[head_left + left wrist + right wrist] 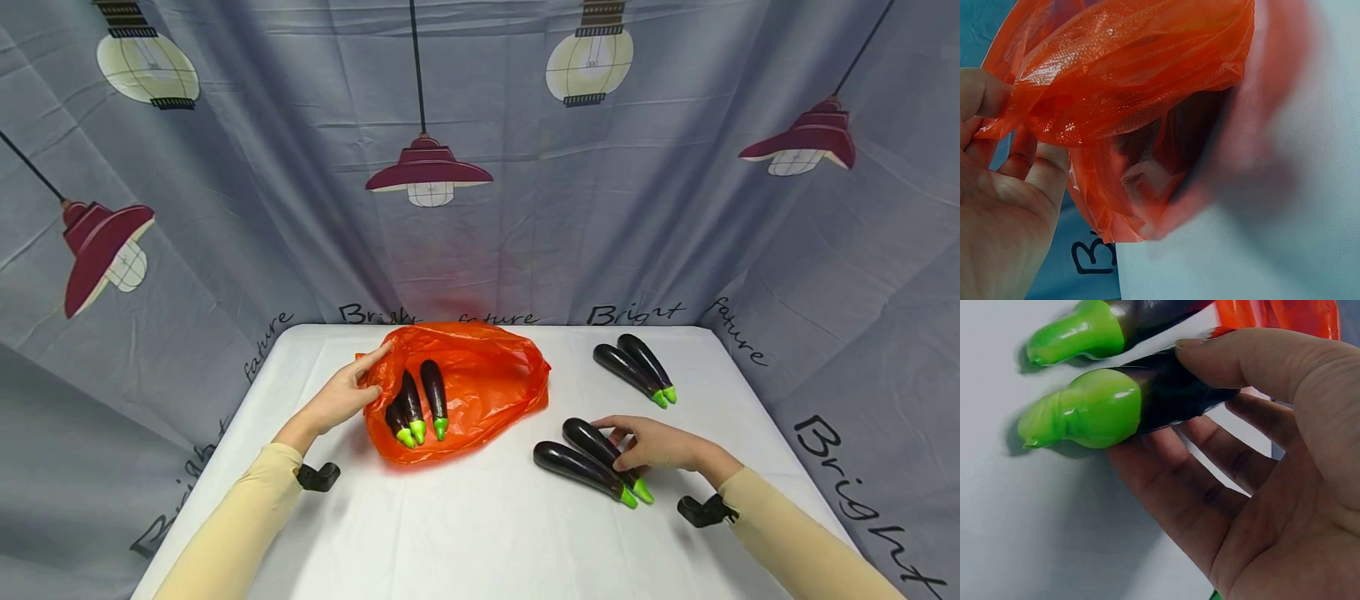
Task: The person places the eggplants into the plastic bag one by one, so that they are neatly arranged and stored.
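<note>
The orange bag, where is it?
In the head view, the orange bag lies slightly left of centre near the far edge of the table, its left rim held by the left hand.

The head view looks forward and down across the tabletop point(450, 533); the wrist views sit close — left facing the orange bag point(1135, 81), right an eggplant point(1107, 406) — and all three share the bag.

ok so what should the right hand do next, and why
Probably lift the nearer-to-palm eggplant toward the orange bag: the right hand pinches it, the left hand holds the bag's open edge, and three eggplants show inside.
</note>
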{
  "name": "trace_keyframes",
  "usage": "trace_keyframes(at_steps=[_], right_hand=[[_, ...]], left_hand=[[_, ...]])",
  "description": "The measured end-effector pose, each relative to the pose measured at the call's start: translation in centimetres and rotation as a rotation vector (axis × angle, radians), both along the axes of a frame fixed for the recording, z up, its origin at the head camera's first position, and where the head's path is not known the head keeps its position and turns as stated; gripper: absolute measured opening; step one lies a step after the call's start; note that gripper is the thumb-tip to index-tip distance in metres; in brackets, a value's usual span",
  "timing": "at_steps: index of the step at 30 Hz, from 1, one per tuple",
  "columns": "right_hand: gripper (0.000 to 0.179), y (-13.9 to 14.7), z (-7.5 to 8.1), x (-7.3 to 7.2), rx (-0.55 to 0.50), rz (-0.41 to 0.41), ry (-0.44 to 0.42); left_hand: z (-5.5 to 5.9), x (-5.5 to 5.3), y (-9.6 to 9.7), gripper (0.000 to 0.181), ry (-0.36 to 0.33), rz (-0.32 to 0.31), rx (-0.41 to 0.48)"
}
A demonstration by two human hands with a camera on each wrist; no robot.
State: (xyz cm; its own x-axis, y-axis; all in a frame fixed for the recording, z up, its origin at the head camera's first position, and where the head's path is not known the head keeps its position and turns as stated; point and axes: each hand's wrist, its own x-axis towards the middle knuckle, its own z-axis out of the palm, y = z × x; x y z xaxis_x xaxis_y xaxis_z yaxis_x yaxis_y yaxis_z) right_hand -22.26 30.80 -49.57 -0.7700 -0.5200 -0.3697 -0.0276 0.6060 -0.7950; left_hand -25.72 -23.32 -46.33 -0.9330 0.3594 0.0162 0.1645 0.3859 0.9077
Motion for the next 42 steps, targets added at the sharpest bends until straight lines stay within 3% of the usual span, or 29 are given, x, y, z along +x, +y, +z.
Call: trace_keyframes(at_steps=[13,27,42], right_hand=[[0.077,0.2,1.3,-1.2,-0.117,-0.058,0.033],[0.078,-1.7,2.8,-2.6,-0.198,-0.118,0.039],[0.077,-5.6,3.6,-4.4,-0.313,-0.074,-0.021]], left_hand=[[0.0,0.0,-0.1,0.080,0.012,0.001,-0.009],[0.0,-0.1,0.1,0.080,0.003,-0.006,-0.001],[0.1,-0.2,0.1,0.081,-0.002,-0.017,0.018]])
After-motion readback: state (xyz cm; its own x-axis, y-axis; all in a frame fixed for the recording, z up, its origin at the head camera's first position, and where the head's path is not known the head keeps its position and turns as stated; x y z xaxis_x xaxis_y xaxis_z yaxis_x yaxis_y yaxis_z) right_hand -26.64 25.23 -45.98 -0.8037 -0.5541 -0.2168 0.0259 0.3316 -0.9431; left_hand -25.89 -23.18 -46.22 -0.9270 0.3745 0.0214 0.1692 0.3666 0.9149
